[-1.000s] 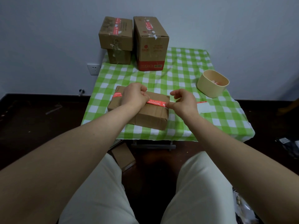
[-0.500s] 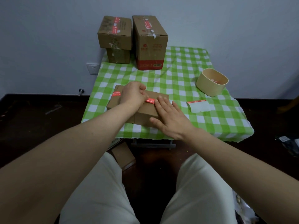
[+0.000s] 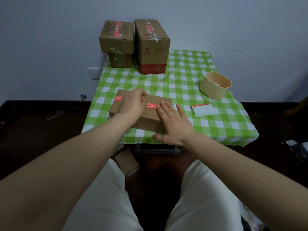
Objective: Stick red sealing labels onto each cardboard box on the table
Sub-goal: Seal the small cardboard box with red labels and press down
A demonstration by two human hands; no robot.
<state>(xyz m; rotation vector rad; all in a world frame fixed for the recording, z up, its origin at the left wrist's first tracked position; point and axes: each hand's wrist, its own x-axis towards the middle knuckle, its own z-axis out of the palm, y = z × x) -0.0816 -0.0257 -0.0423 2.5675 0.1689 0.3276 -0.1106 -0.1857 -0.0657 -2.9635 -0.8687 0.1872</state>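
A flat cardboard box (image 3: 150,120) lies near the front edge of the green checked table (image 3: 183,90). A red sealing label (image 3: 151,105) runs across its top; another red piece (image 3: 118,98) shows at its left end. My left hand (image 3: 133,104) rests on the box's top with fingers curled, pressing down. My right hand (image 3: 173,122) lies flat with spread fingers on the box's right end, covering the label's right part. Two stacked boxes (image 3: 116,40) and a tall box (image 3: 152,47) at the back carry red labels on top.
A beige tub (image 3: 215,88) with label scraps stands at the right. A white backing sheet with a red edge (image 3: 202,110) lies beside the flat box. Under the table a small cardboard box (image 3: 127,164) sits on the dark floor. A wall socket (image 3: 94,73) is at left.
My right hand let go of the label's free end and went down flat onto the box's right side, smoothing the label. The left hand stayed pressing on the box.
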